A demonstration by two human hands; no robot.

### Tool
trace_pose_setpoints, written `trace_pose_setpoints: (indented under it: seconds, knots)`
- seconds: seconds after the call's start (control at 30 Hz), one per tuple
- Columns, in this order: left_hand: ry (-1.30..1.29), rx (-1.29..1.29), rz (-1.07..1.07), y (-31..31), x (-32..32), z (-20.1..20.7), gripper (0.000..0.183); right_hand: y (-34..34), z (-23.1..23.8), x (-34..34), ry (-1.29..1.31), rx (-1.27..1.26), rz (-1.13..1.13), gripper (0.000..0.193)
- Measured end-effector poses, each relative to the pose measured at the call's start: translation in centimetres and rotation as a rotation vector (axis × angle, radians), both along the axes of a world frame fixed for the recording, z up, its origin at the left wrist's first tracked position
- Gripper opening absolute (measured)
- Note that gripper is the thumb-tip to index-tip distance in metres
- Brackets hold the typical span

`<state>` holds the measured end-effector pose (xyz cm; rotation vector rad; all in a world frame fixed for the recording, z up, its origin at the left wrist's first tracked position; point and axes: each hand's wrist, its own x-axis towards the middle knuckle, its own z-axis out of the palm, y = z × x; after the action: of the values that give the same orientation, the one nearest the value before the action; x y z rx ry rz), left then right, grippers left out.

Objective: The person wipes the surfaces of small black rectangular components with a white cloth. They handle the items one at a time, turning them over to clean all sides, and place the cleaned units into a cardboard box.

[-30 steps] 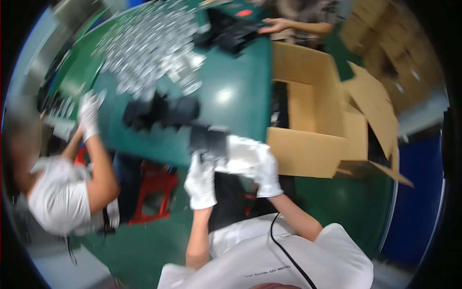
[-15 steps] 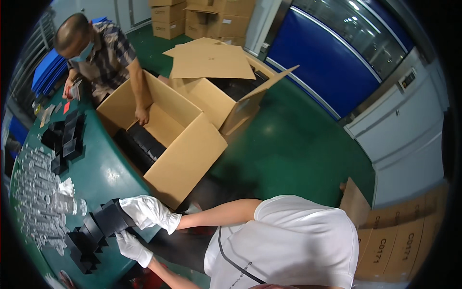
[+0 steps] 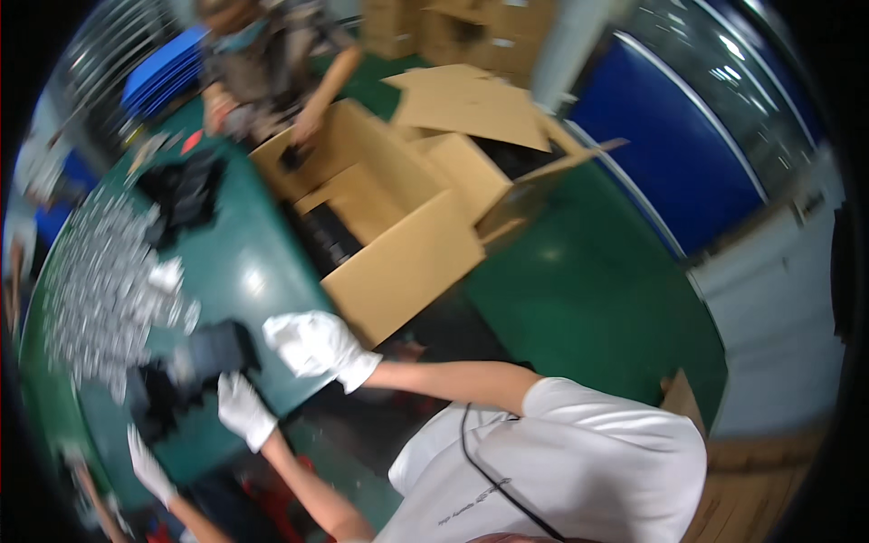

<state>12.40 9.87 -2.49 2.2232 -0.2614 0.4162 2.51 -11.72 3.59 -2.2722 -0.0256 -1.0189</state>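
Observation:
My left hand (image 3: 244, 412), in a white glove, reaches up from the lower edge. Its fingertips meet the near right corner of a black angular plastic piece (image 3: 224, 351) and seem to pinch it. That piece lies in a row with more black pieces (image 3: 152, 403) on the green table. My right hand (image 3: 317, 350), also white-gloved, is held over the table's corner, apart from the black row. Its fingers are curled; whether it holds a white cloth is unclear. Another white-gloved hand (image 3: 149, 469) points toward the row from the lower left, apparently another person's. Motion blurs the view.
Many clear containers (image 3: 109, 290) cover the left of the green table (image 3: 262, 244). Farther back lie more black pieces (image 3: 186, 190). An open carton (image 3: 407, 262) stands against the table edge, where a masked co-worker (image 3: 272, 81) reaches in. Another open carton (image 3: 471, 172) stands behind it.
My right hand has let go of the black piece. The piece has shifted left together with my left hand. A third gloved hand has come in, and the co-worker has lifted something black inside the carton.

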Motion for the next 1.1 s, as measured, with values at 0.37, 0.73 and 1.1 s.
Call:
trace_pose_setpoints:
  seconds: [0.37, 0.73, 1.1]
  knots:
    - [0.068, 0.174, 0.424, 0.1, -0.2, 4.1, 0.03, 0.8, -3.0, 0.0, 0.301, 0.818, 0.139, 0.035]
    - [0.037, -0.415, 0.278, 0.5, -4.8, 4.9, 0.042, -0.2, -2.7, 0.0, 0.319, 0.596, 0.117, 0.033]
    - [0.219, -0.449, 0.019, -9.7, -2.6, 13.9, 0.027, -0.9, -5.3, 0.6, 0.346, 0.594, 0.164, 0.033]
